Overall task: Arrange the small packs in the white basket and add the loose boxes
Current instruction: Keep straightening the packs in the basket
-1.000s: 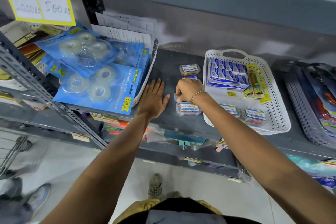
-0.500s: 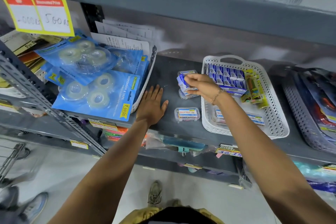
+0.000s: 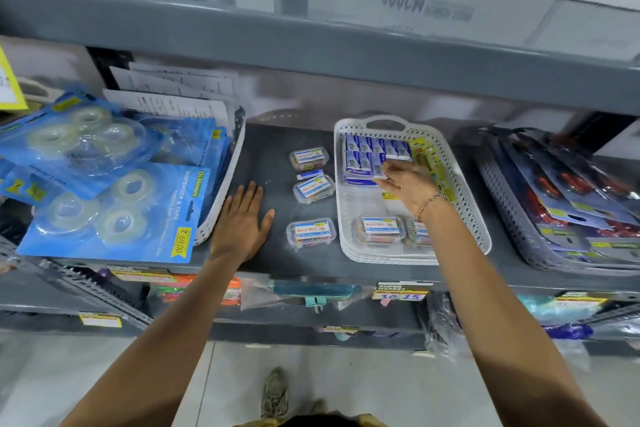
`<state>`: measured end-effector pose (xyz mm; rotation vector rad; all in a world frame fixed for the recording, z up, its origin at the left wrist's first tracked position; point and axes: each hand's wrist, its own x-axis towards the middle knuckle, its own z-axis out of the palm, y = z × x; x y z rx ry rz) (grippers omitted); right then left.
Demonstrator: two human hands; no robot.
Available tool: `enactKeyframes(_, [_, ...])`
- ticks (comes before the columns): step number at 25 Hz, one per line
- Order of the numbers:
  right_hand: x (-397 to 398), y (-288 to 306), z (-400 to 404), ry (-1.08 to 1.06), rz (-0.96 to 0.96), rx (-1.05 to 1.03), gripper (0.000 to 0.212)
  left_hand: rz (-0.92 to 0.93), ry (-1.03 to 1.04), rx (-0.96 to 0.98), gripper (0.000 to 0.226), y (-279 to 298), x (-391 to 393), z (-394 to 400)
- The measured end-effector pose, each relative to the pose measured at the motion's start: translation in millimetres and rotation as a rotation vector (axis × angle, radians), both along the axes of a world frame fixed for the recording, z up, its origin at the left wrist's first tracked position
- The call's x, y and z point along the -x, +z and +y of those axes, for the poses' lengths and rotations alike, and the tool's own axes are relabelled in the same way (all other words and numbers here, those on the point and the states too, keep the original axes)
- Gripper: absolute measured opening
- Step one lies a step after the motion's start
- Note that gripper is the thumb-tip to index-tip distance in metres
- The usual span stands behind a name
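Note:
The white basket point(image 3: 474, 204) sits on the grey shelf, holding rows of small blue packs point(image 3: 367, 152) at its far end, yellow packs point(image 3: 431, 163) along the right and clear boxes point(image 3: 379, 229) at the near end. My right hand point(image 3: 407, 185) is over the basket, fingers pinched on a small blue pack point(image 3: 379, 172) at the edge of the blue rows. My left hand point(image 3: 242, 222) lies flat and open on the shelf. Three clear loose boxes point(image 3: 311, 232) point(image 3: 313, 188) point(image 3: 309, 158) and one small blue pack point(image 3: 310, 174) lie on the shelf left of the basket.
A white basket of blue tape blister packs point(image 3: 104, 191) and papers stands at the left, touching my left hand's side. A grey basket of carded items point(image 3: 568, 204) stands at the right. An upper shelf point(image 3: 311, 38) overhangs. Price tags point(image 3: 398, 295) hang on the shelf's front edge.
My right hand picked a small blue pack off the shelf, lifted it and carried it right into the white basket. My left hand stayed flat on the shelf.

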<state>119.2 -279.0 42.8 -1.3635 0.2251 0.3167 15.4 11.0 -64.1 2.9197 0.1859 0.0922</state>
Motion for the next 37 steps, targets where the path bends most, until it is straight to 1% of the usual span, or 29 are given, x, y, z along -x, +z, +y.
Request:
enactKeyframes(2, [-14, 3, -14, -0.134, -0.029, 0.136, 0.029, 0.0, 0.003, 0.007, 0.063, 0, -2, -1])
enactKeyframes(4, [-29, 1, -21, -0.227, -0.051, 0.259, 0.028, -0.002, 0.006, 0.019, 0.063, 0, -2, -1])
enactKeyframes(5, [-36, -2, -22, -0.259, -0.059, 0.33, 0.023, -0.001, 0.006, 0.025, 0.063, 0, -2, -1])
enactKeyframes(7, [-46, -9, -22, -0.263, -0.075, 0.548, 0.004, 0.003, 0.003, 0.039, 0.064, 0, -1, 0])
enactKeyframes(9, [-51, -14, -17, -0.226, -0.097, 0.865, 0.016, 0.004, 0.0, 0.049, 0.064, 1, -1, 0])
enactKeyframes(10, [-50, -12, -13, -0.22, -0.112, 0.997, 0.018, 0.003, -0.001, 0.053, 0.064, 1, -1, 0])
enactKeyframes(11, [-51, -11, -10, -0.214, -0.122, 1.081, 0.019, -0.001, -0.001, 0.055, 0.064, 0, -1, 1])
enactKeyframes(13, [-51, -10, -7, -0.184, -0.123, 1.153, 0.024, -0.01, -0.001, 0.058, 0.064, 0, -1, 1])
enactKeyframes(15, [-51, -11, -5, -0.135, -0.112, 1.203, 0.022, -0.016, -0.001, 0.062, 0.063, 0, -1, 1])
enactKeyframes(17, [-49, -13, 0, -0.129, -0.161, 1.236, 0.022, -0.02, -0.002, 0.071, 0.063, 1, 0, 0])
enactKeyframes(20, [-42, -7, 18, -0.103, -0.339, 1.303, 0.023, -0.009, -0.001, 0.077, 0.063, 2, -1, -1])
enactKeyframes(23, [-35, 2, 57, 0.068, -0.581, 1.257, 0.019, -0.004, -0.01, 0.087, 0.063, 2, -1, 0])
enactKeyframes(25, [-29, 8, 86, 0.18, -0.681, 1.195, 0.024, -0.022, -0.014, 0.097, 0.063, 2, 0, 0])
enactKeyframes(27, [-28, 7, 110, 0.238, -0.686, 1.142, 0.022, -0.037, -0.008, 0.097, 0.063, 3, 1, -1])
enactKeyframes(28, [-29, 6, 118, 0.257, -0.656, 1.145, 0.019, -0.04, -0.007, 0.095, 0.063, 4, 1, -2])
enactKeyframes(29, [-29, 4, 128, 0.282, -0.612, 1.17, 0.021, -0.04, -0.002, 0.093, 0.063, 5, 2, -1])
enactKeyframes(31, [-30, -1, 141, 0.331, -0.539, 1.346, 0.041, -0.04, 0.002, 0.091, 0.064, 6, 2, -1])
enactKeyframes(33, [-30, -6, 151, 0.378, -0.535, 1.531, 0.056, -0.043, 0.005, 0.086, 0.064, 6, 2, 0])
enactKeyframes(35, [-31, -10, 157, 0.457, -0.5, 1.613, 0.06, -0.041, 0.004, 0.086, 0.064, 5, 2, 0])
enactKeyframes(37, [-32, -11, 160, 0.5, -0.45, 1.643, 0.059, -0.047, 0.002, 0.083, 0.065, 5, 2, 0])
